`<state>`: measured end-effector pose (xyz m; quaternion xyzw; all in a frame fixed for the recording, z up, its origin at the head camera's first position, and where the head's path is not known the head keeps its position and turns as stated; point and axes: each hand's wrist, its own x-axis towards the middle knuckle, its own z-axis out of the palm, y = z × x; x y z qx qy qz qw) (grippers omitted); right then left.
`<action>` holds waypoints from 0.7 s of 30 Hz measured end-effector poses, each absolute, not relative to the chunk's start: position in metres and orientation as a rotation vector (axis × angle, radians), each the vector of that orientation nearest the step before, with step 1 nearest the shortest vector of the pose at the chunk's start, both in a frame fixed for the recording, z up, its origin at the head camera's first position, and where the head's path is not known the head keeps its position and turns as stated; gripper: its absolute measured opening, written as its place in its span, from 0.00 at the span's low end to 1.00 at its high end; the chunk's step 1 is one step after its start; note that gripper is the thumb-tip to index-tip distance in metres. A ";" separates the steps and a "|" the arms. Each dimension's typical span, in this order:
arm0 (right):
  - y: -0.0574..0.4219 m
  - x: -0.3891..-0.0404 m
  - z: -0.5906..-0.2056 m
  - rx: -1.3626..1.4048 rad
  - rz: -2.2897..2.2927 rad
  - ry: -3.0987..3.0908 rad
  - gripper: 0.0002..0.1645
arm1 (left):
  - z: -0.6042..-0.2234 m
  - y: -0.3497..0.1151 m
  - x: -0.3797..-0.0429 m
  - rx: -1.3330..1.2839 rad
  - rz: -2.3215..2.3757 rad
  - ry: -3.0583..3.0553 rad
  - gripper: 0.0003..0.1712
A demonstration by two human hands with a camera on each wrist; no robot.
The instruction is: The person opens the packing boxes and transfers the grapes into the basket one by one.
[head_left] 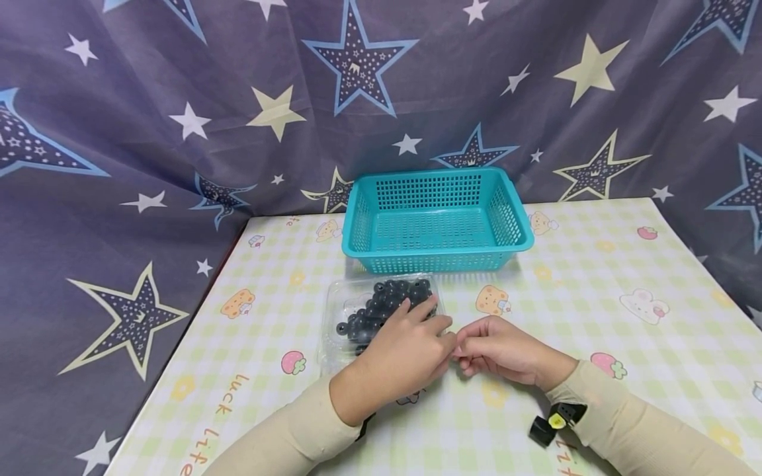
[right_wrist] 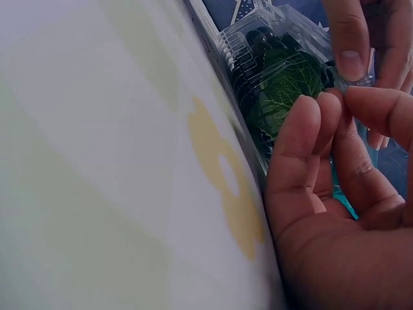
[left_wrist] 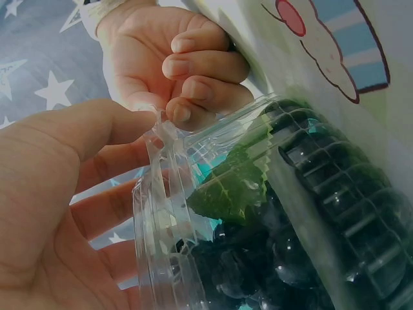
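Note:
A clear plastic clamshell box (head_left: pixel 335 296) full of dark grapes (head_left: pixel 387 301) lies on the table. My left hand (head_left: pixel 411 345) reaches over its right side, fingers spread on the lid. In the left wrist view, that thumb and index finger pinch the rim close to a small corner tab (left_wrist: pixel 157 118). From the right, my right hand (head_left: pixel 503 350) pinches the same corner with thumb and index finger, its other fingers curled. A green leaf (left_wrist: pixel 235 187) shows through the box wall beside the grapes. The two hands meet at the corner, and the fingertips partly hide the tab.
Just behind the box stands a turquoise plastic basket (head_left: pixel 437 261) with perforated walls and nothing inside. A checked tablecloth (head_left: pixel 256 370) with printed cartoons covers the table. Behind and beside the table hangs a star-patterned dark curtain (head_left: pixel 238 59).

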<state>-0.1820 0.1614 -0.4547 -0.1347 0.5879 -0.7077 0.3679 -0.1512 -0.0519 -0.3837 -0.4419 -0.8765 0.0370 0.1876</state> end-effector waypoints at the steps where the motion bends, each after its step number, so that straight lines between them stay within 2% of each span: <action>1: 0.161 -0.182 -0.455 -0.346 -1.817 1.510 0.10 | -0.384 -0.052 -0.151 -1.244 0.103 -2.465 0.12; 21: 0.161 -0.183 -0.458 -0.379 -1.822 1.514 0.12 | -0.384 -0.055 -0.153 -1.269 0.071 -2.442 0.11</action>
